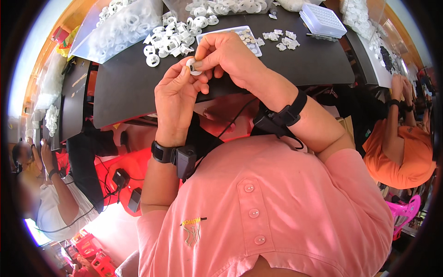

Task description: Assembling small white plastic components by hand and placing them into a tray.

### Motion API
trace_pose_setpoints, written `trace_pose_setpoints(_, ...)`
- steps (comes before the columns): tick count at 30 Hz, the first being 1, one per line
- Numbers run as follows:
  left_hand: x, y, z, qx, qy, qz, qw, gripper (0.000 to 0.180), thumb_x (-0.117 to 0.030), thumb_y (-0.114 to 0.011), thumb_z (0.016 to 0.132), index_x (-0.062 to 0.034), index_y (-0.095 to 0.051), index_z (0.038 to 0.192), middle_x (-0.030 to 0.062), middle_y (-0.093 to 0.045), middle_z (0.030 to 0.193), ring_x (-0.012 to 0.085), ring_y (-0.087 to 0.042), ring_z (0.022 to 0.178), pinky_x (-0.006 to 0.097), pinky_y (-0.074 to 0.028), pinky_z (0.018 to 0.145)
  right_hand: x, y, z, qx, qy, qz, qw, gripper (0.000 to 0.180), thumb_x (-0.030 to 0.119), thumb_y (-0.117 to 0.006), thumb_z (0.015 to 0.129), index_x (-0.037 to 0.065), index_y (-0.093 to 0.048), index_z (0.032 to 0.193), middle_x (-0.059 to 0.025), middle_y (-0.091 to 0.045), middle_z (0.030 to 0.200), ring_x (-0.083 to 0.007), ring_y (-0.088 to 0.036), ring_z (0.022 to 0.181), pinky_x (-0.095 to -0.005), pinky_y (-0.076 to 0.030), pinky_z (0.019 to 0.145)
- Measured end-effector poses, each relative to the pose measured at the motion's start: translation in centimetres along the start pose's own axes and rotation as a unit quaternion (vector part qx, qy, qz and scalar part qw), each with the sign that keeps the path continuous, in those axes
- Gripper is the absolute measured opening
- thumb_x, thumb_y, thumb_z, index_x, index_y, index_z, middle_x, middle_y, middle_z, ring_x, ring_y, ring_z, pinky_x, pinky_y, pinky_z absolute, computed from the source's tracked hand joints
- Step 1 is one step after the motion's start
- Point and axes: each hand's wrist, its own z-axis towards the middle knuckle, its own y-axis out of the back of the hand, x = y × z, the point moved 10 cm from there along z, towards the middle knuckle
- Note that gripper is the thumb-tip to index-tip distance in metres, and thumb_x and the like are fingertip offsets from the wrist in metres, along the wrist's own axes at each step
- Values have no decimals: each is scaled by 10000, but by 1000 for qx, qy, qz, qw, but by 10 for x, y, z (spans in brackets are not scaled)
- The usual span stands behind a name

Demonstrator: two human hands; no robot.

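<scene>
Between my hands, above the near part of the dark table, is a small white round plastic part [194,72] with a dark slot in its middle. My left hand [174,94] pinches its rim between thumb and fingers. From the other side my right hand [230,56] has its thumb and forefinger closed at the face of the same part. Whether a smaller piece sits under those fingertips is hidden. Just beyond my hands lies a pile of similar white parts [171,38]. Behind my right hand is a shallow white tray [199,38] holding small round pieces.
A clear plastic bag [124,34] full of white parts fills the table's far left. Small white clips [288,41] and stacked pale trays [323,21] lie to the right. Co-workers sit at both sides, one in an orange shirt [401,154]. Cables hang by my wrists.
</scene>
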Motion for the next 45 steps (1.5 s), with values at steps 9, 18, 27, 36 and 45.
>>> trace_pose_setpoints(9,2,-10,-4,46,2,-2,999,304,-114,-567,1002,95,-572,1223,150,-648,1004,232,-630,825,326,-509,660,9,6,-23,-38,39,4,998,132,95,-737,844,57,-648,935,19,-617,750,-47,-559,641,-207,-378,527)
trace_pose_setpoints(18,17,-42,-3,48,11,34,998,286,-30,-614,954,91,-606,1213,180,-674,1018,240,-674,783,333,-559,609,28,36,-56,-97,138,-29,985,118,43,-715,862,23,-625,937,-3,-593,749,-70,-555,637,-238,-433,540)
trace_pose_setpoints(27,26,-53,1,41,1,75,996,320,5,-632,932,94,-610,1239,165,-679,1010,227,-674,766,317,-569,592,18,45,-67,-83,199,-32,976,71,43,-663,928,28,-595,944,-29,-656,809,-86,-606,677,-243,-492,620)
trace_pose_setpoints(36,28,-48,1,15,-33,109,993,310,42,-644,906,76,-636,1214,140,-683,968,211,-670,779,299,-570,601,36,37,-84,-171,353,-234,889,72,9,-625,942,46,-564,933,-73,-625,728,-155,-642,576,-284,-498,528)
trace_pose_setpoints(45,24,-48,-2,13,-38,95,995,296,40,-652,899,70,-645,1193,137,-692,999,201,-673,797,302,-561,609,33,32,-81,-157,342,-218,900,99,-12,-600,955,51,-525,943,-68,-605,732,-140,-618,538,-282,-481,489)
